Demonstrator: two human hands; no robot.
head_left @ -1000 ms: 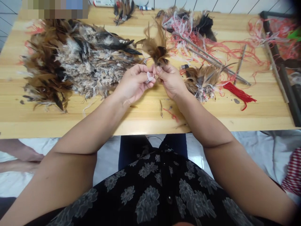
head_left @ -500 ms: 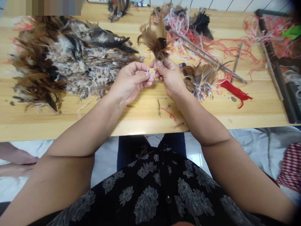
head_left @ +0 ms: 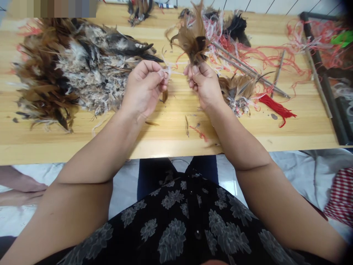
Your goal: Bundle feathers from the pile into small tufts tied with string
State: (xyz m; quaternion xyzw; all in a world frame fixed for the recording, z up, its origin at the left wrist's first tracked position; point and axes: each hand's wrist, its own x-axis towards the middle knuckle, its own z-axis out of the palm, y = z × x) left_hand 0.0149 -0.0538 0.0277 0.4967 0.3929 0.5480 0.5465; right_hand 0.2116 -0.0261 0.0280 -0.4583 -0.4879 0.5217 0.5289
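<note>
My left hand [head_left: 150, 82] pinches a thin white string [head_left: 176, 72], which stretches across to my right hand [head_left: 201, 81]. Between the fingers of that right hand are the lower ends of a small bunch of brown feathers [head_left: 194, 38], fanning upward. A large heap of brown, grey and black feathers [head_left: 93, 70] lies on the table just beyond and left of my left hand. Close to my right wrist rests a small tied feather bunch [head_left: 237, 92]. Where the string meets the feather bases is hidden by my fingers.
Pink and white plastic strings [head_left: 217, 29] lie tangled behind my right hand, with thin sticks [head_left: 248, 70] across them. Red strands [head_left: 277, 108] lie to the right. A dark-framed tray [head_left: 317, 66] borders the right side. Another person's bare limbs [head_left: 22, 186] show at lower left.
My hands have drawn apart, left hand leftward and right hand rightward with the feathers. The white string, bunched at my left fingertips before, is now pulled out between them.
</note>
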